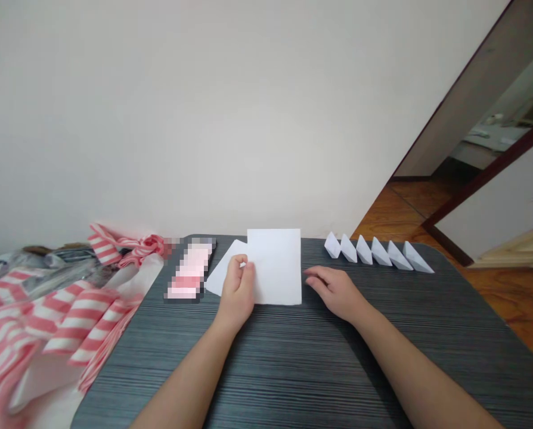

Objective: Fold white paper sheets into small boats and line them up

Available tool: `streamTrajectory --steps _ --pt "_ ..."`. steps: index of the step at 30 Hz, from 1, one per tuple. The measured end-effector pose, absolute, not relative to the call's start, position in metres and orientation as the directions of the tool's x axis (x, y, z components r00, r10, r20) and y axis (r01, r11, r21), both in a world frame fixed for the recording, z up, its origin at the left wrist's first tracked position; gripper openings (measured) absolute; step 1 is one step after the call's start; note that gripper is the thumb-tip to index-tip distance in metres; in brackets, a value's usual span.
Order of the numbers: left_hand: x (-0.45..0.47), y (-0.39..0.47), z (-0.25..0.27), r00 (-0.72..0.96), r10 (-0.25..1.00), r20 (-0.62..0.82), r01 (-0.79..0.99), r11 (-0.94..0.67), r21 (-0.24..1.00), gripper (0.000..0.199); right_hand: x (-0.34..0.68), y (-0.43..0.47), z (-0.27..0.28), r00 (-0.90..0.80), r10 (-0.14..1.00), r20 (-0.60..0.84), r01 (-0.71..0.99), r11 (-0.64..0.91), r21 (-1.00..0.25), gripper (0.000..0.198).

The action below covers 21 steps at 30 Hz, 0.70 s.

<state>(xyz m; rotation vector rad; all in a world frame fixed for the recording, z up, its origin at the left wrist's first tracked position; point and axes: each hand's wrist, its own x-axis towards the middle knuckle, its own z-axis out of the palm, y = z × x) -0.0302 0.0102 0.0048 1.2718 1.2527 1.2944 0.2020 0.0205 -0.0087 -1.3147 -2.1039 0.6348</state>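
Note:
A blank white sheet of paper (276,268) is held up near the middle of the table, facing me. My left hand (238,283) grips its left edge, thumb on the near side and fingers curled behind. Just off the right edge hovers my right hand (335,291), fingers loosely stretched and a small gap between thumb and forefinger; it holds nothing. Behind my left hand, more white paper (217,275) lies slanted on the table, partly hidden. Several folded white paper pieces (363,250), pointed like small boats, stand in a row at the back right.
The dark wood-grain table (284,369) stands against a white wall (266,119). A blurred-out phone-like object (190,269) lies at its back left. Red-and-white striped cloth (70,316) is heaped beside the left edge. A doorway and wooden floor (396,211) are on the right.

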Motion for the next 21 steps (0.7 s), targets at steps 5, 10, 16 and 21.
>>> streamTrajectory --steps 5,10,16,21 --pt "-0.022 0.010 0.002 0.087 0.996 -0.035 -0.089 0.043 0.995 0.020 0.202 0.019 -0.015 -0.355 0.921 0.158 0.394 0.301 -0.869 0.028" --pt "-0.019 0.008 0.006 0.163 0.985 -0.060 -0.005 0.061 0.998 0.021 0.198 0.016 -0.014 -0.365 0.927 0.081 0.349 0.217 -0.912 0.019" --pt "-0.021 0.011 -0.002 0.157 0.985 -0.066 0.141 0.044 0.989 0.022 0.199 0.015 -0.017 -0.306 0.951 0.037 0.369 0.155 -0.916 0.022" --pt "-0.021 0.013 -0.005 0.201 0.976 -0.081 0.120 0.058 0.991 0.025 0.198 0.016 -0.016 -0.322 0.946 0.026 0.327 0.137 -0.935 0.020"
